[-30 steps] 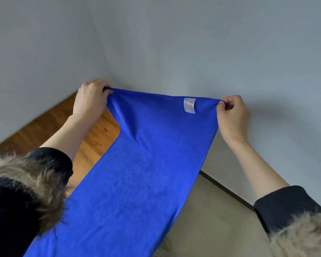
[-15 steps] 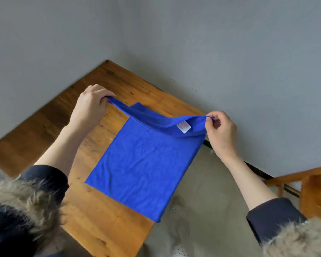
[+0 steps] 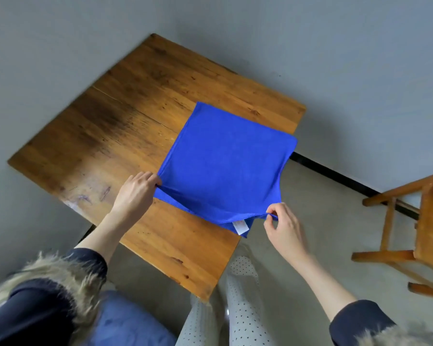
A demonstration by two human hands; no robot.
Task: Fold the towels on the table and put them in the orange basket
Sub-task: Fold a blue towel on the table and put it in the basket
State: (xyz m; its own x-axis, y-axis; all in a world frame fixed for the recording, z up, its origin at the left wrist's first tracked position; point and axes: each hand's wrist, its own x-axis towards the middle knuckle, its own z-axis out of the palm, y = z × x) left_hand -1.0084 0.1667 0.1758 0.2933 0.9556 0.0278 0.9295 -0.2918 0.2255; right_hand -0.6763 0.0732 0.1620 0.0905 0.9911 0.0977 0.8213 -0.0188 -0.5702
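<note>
We see the blue towel [image 3: 225, 166] folded double on the wooden table [image 3: 125, 121], its near right part hanging past the table edge. The left hand [image 3: 135, 193] reaches forward, arm outstretched, fingers curled round the towel's near left corner. The right hand [image 3: 284, 228] pinches the near right corner between thumb and forefinger, beside the white label [image 3: 240, 227]
</note>
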